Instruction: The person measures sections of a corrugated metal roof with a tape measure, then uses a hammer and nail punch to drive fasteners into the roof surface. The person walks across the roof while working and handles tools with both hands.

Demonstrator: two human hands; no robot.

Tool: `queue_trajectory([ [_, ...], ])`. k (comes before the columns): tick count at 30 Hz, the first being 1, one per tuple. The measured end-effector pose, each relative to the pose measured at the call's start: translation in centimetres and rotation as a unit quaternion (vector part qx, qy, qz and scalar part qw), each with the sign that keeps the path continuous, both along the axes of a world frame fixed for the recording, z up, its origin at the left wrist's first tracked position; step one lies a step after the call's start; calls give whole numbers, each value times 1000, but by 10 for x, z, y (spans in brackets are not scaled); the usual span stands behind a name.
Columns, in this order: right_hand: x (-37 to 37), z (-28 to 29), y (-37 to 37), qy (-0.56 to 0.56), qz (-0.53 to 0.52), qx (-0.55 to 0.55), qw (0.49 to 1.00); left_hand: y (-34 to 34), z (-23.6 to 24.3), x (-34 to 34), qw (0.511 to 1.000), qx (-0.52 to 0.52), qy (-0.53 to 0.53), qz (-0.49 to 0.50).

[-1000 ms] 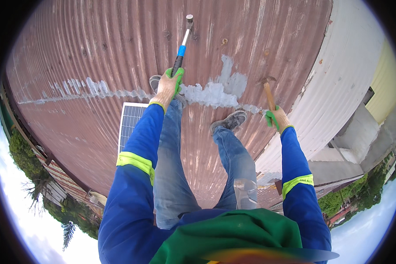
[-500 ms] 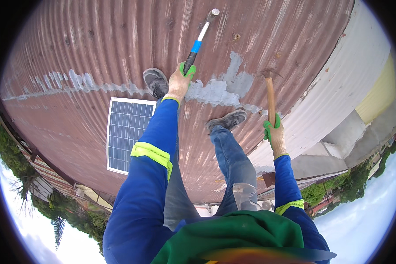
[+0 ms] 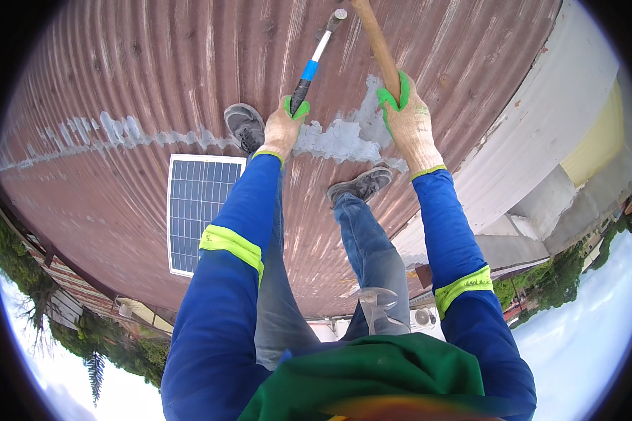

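My left hand (image 3: 281, 133), in a cream and green work glove, is closed round the black grip of a hammer (image 3: 309, 70) with a blue band and white shaft. Its head is low over the brown corrugated roof (image 3: 211, 63), a pale round face turned up; whether it touches the metal I cannot tell. My right hand (image 3: 411, 125), gloved alike, grips a wooden-handled hammer (image 3: 378, 43) raised close to the first one. The wooden handle runs out of the top of the picture, so its head is hidden.
A white-framed solar panel (image 3: 196, 203) lies left of my legs. Grey sealant patches (image 3: 337, 144) cross the roof between my shoes (image 3: 361, 184). On the right the brown sheets end beside a pale lower roof (image 3: 512, 165). Trees and sky show beyond the edges.
My right hand has swung up and to the left with the wooden-handled hammer, from low at the right to beside the other hammer. My left hand has hardly moved.
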State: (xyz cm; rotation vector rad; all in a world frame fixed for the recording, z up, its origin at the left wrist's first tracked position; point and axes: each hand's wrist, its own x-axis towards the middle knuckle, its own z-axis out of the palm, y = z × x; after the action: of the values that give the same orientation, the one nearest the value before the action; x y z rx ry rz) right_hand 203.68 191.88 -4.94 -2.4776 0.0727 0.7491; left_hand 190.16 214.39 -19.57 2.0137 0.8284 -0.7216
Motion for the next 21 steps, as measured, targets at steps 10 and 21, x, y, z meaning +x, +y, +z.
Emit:
queue_trajectory([
  [10,-26,-16,-16,131,-176,100,970,97,50,64,953,103,37,-284],
  [21,-115,-5,-59,183,-424,200,864,-31,164,203,742,207,6,-638],
])
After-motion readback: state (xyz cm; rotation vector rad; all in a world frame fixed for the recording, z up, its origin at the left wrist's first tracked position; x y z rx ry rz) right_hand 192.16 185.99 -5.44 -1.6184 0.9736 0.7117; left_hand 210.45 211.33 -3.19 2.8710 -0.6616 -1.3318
